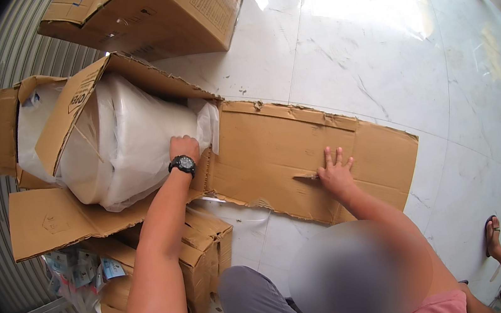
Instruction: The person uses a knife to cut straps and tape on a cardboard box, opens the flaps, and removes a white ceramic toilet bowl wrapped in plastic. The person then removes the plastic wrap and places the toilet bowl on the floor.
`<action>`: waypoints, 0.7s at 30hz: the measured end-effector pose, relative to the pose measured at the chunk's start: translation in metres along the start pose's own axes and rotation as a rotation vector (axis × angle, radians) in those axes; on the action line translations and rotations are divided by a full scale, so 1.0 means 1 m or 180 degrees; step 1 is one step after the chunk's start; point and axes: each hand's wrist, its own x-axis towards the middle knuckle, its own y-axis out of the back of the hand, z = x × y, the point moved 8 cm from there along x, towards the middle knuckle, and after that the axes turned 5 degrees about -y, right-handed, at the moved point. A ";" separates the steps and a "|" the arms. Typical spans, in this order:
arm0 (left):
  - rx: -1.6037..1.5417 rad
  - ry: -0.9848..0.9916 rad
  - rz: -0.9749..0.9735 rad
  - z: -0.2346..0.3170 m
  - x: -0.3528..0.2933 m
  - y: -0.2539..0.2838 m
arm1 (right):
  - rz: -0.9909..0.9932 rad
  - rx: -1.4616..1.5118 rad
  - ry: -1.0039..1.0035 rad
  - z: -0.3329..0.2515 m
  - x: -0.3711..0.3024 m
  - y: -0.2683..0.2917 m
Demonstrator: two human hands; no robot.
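Evidently, the open carton [155, 80] lies on its side so that its mouth faces the long cardboard flap [250, 156], and the bulky white object [142, 129] inside it, wrapped in clear plastic, rests in the trough between the walls, which probably keep it from rolling. The person's left hand [184, 145], a black watch [183, 164] at its wrist, bears on the wrapped thing near the mouth; its grip is curled like a fist, perhaps to steady the load, though the fingertips are hidden and I cannot tell whether they pinch any plastic. The right hand [336, 175] sits well apart on the long flap, three fingers spread wide, a pose that would hold the board flat. A thin pointed thing [306, 177] juts out beside its thumb; whether the grip has hold of it, I cannot tell. Towards the person, the side flap [50, 221] folds outward above a second carton [205, 248], which may give it some support, while small packets [81, 267] lie partly beneath. Another large box [182, 23] stands beyond, apart from both hands, on the pale floor [367, 78].
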 end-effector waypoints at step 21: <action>-0.7568 0.3224 0.3542 -0.148 -0.264 0.077 | -0.0106 -0.0342 0.0407 -0.001 0.000 0.017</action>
